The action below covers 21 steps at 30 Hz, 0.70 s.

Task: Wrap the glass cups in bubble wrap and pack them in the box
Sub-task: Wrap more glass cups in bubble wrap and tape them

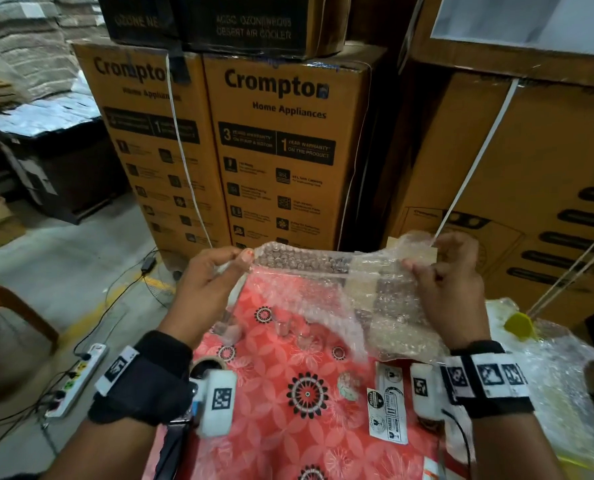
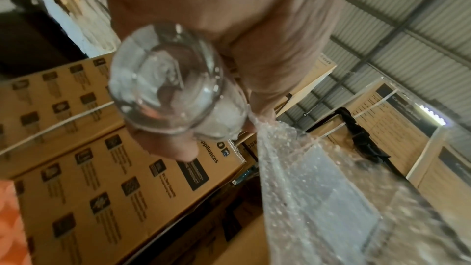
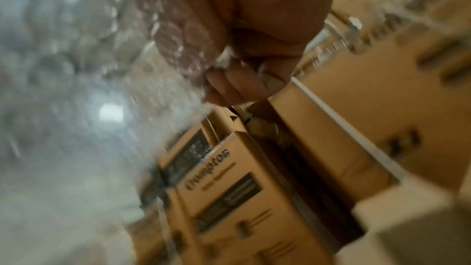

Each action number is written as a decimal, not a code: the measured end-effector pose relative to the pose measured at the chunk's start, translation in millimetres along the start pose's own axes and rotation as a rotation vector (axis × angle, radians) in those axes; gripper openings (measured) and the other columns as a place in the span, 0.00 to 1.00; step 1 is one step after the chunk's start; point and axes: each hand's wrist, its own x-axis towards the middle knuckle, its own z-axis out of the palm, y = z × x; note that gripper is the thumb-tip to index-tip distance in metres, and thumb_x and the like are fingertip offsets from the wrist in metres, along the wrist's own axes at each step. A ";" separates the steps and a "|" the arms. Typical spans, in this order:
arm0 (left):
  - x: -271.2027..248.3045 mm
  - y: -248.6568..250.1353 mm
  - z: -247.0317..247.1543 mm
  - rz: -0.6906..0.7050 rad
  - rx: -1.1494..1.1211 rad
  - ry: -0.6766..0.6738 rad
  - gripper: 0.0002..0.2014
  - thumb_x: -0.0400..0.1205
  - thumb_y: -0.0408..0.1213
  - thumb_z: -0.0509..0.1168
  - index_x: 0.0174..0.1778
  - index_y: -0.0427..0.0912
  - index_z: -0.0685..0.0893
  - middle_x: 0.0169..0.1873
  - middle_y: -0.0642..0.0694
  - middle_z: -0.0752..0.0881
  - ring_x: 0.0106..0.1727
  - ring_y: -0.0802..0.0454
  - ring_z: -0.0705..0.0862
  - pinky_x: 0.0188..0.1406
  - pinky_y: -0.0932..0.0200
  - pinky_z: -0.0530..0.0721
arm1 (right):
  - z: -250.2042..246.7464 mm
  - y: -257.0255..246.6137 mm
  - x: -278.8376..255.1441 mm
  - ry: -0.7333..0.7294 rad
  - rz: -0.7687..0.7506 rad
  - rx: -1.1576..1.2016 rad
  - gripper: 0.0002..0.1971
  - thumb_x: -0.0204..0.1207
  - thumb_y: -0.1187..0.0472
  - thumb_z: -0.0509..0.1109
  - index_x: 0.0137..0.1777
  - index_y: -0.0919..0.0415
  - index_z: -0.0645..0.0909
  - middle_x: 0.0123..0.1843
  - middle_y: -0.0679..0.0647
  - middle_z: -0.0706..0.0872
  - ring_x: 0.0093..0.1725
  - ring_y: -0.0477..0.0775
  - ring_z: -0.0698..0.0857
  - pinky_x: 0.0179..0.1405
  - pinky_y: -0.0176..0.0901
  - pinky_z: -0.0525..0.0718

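A sheet of bubble wrap hangs stretched in the air between my two hands, above the table with the red flowered cloth. My left hand pinches its left top corner, and my right hand pinches its right top edge. In the left wrist view, a clear glass cup lies in my left hand, with the bubble wrap trailing from the fingertips. The right wrist view is blurred; the right hand's fingers curl on the bubble wrap. Clear glass cups stand on the cloth, seen through the sheet.
A tape roll and a strip of fragile stickers lie on the near cloth. More bubble wrap and a yellow object sit at the table's right. Tall stacked cartons stand right behind the table. A power strip lies on the floor at left.
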 end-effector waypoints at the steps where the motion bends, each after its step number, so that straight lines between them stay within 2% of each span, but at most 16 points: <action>1: 2.2 -2.3 1.4 -0.004 -0.011 0.000 0.15 0.88 0.55 0.68 0.47 0.49 0.92 0.50 0.59 0.91 0.56 0.59 0.88 0.65 0.25 0.85 | 2.4 -0.2 -1.8 -0.018 0.045 0.072 0.23 0.83 0.57 0.77 0.71 0.56 0.70 0.34 0.50 0.86 0.29 0.36 0.85 0.26 0.32 0.79; 3: 3.2 -4.8 6.7 -0.074 -0.056 -0.001 0.17 0.89 0.54 0.68 0.44 0.47 0.91 0.40 0.55 0.90 0.48 0.51 0.88 0.63 0.25 0.83 | 10.1 1.1 -3.7 -0.043 0.184 0.280 0.20 0.85 0.55 0.75 0.72 0.59 0.74 0.45 0.54 0.88 0.33 0.33 0.85 0.27 0.25 0.79; 5: 4.0 -11.1 14.8 -0.151 -0.108 0.040 0.14 0.90 0.53 0.68 0.44 0.51 0.91 0.40 0.57 0.90 0.56 0.37 0.90 0.67 0.20 0.80 | 20.2 2.5 -6.9 -0.071 0.394 0.587 0.17 0.87 0.55 0.72 0.72 0.60 0.78 0.56 0.59 0.88 0.49 0.46 0.89 0.36 0.36 0.88; 6: 4.0 -13.0 20.5 -0.192 -0.148 0.065 0.12 0.90 0.54 0.67 0.47 0.55 0.92 0.47 0.56 0.91 0.65 0.31 0.88 0.72 0.21 0.78 | 26.0 4.2 -9.5 -0.054 0.466 0.668 0.16 0.88 0.55 0.72 0.71 0.59 0.79 0.60 0.61 0.88 0.56 0.57 0.88 0.44 0.46 0.91; 7: 1.9 -13.2 26.0 -0.266 -0.174 0.080 0.11 0.90 0.57 0.66 0.57 0.60 0.92 0.60 0.54 0.91 0.75 0.32 0.82 0.77 0.24 0.73 | 31.7 2.6 -12.9 -0.022 0.483 0.676 0.14 0.88 0.55 0.71 0.70 0.56 0.78 0.62 0.63 0.87 0.59 0.63 0.88 0.50 0.55 0.91; 8: -1.0 -15.2 31.4 -0.355 -0.199 0.063 0.19 0.88 0.63 0.65 0.71 0.63 0.87 0.76 0.52 0.84 0.83 0.38 0.76 0.81 0.28 0.68 | 36.5 0.0 -16.6 0.013 0.443 0.616 0.12 0.88 0.57 0.71 0.69 0.52 0.77 0.64 0.66 0.86 0.57 0.65 0.87 0.51 0.60 0.90; 9: -5.4 -18.6 35.4 -0.436 -0.215 0.017 0.31 0.84 0.71 0.63 0.82 0.64 0.78 0.86 0.52 0.74 0.87 0.41 0.69 0.85 0.29 0.64 | 40.6 -1.3 -19.7 0.035 0.375 0.538 0.13 0.87 0.60 0.68 0.67 0.48 0.74 0.64 0.67 0.85 0.52 0.64 0.87 0.47 0.60 0.89; 10: -9.8 -25.2 38.8 -0.493 -0.240 -0.044 0.38 0.79 0.77 0.64 0.85 0.65 0.73 0.89 0.51 0.68 0.89 0.41 0.66 0.85 0.26 0.63 | 44.3 -3.3 -22.0 0.042 0.316 0.472 0.15 0.86 0.64 0.66 0.66 0.45 0.72 0.62 0.65 0.85 0.48 0.61 0.87 0.43 0.58 0.88; 11: -14.7 -29.6 43.8 -0.539 -0.261 -0.104 0.43 0.74 0.80 0.67 0.85 0.66 0.72 0.88 0.49 0.70 0.87 0.37 0.69 0.82 0.25 0.67 | 48.2 -3.4 -22.7 0.051 0.286 0.440 0.17 0.87 0.68 0.64 0.66 0.44 0.70 0.60 0.61 0.84 0.44 0.57 0.87 0.39 0.53 0.88; 12: -19.1 -36.0 48.0 -0.569 -0.296 -0.151 0.47 0.71 0.79 0.73 0.84 0.63 0.74 0.83 0.44 0.77 0.81 0.34 0.76 0.74 0.27 0.77 | 50.3 -5.4 -22.5 0.067 0.274 0.433 0.18 0.88 0.69 0.64 0.67 0.46 0.69 0.58 0.56 0.83 0.42 0.54 0.86 0.35 0.46 0.88; 13: -22.4 -45.0 51.8 -0.602 -0.332 -0.184 0.52 0.66 0.75 0.80 0.84 0.54 0.75 0.76 0.39 0.83 0.71 0.32 0.83 0.59 0.34 0.85 | 52.4 -6.0 -22.0 0.093 0.277 0.419 0.16 0.88 0.69 0.65 0.68 0.50 0.69 0.56 0.53 0.82 0.43 0.52 0.86 0.35 0.38 0.86; 15: -26.4 -59.4 58.7 -0.641 -0.398 -0.216 0.58 0.59 0.60 0.92 0.81 0.39 0.73 0.62 0.32 0.88 0.52 0.32 0.88 0.36 0.44 0.88 | 54.7 -12.4 -20.8 0.133 0.284 0.408 0.13 0.88 0.69 0.66 0.67 0.56 0.71 0.53 0.50 0.81 0.46 0.46 0.84 0.37 0.27 0.81; 16: -28.8 -64.6 63.3 -0.651 -0.422 -0.223 0.58 0.57 0.54 0.94 0.78 0.36 0.74 0.57 0.32 0.88 0.48 0.34 0.88 0.33 0.46 0.88 | 54.8 -15.0 -20.4 0.126 0.283 0.421 0.12 0.88 0.70 0.67 0.67 0.59 0.72 0.51 0.49 0.81 0.44 0.40 0.84 0.34 0.24 0.79; 17: -30.2 -68.0 68.6 -0.668 -0.445 -0.223 0.58 0.55 0.51 0.95 0.77 0.36 0.74 0.56 0.31 0.88 0.49 0.34 0.88 0.35 0.45 0.90 | 55.4 -16.4 -18.8 0.106 0.283 0.442 0.12 0.87 0.72 0.67 0.66 0.63 0.72 0.49 0.49 0.81 0.40 0.35 0.84 0.32 0.21 0.77; 19: -32.8 -71.9 79.4 -0.748 -0.526 -0.190 0.59 0.58 0.47 0.96 0.81 0.40 0.71 0.68 0.27 0.85 0.52 0.32 0.89 0.42 0.40 0.91 | 56.6 -16.9 -15.7 0.049 0.299 0.466 0.12 0.86 0.73 0.68 0.66 0.69 0.74 0.45 0.51 0.82 0.31 0.29 0.83 0.27 0.22 0.76; 21: -34.2 -72.9 85.0 -0.784 -0.603 -0.161 0.49 0.63 0.47 0.93 0.76 0.41 0.76 0.63 0.33 0.89 0.35 0.40 0.83 0.32 0.51 0.84 | 57.0 -12.0 -11.2 -0.010 0.330 0.458 0.13 0.85 0.72 0.71 0.65 0.77 0.76 0.44 0.59 0.85 0.27 0.34 0.83 0.24 0.25 0.76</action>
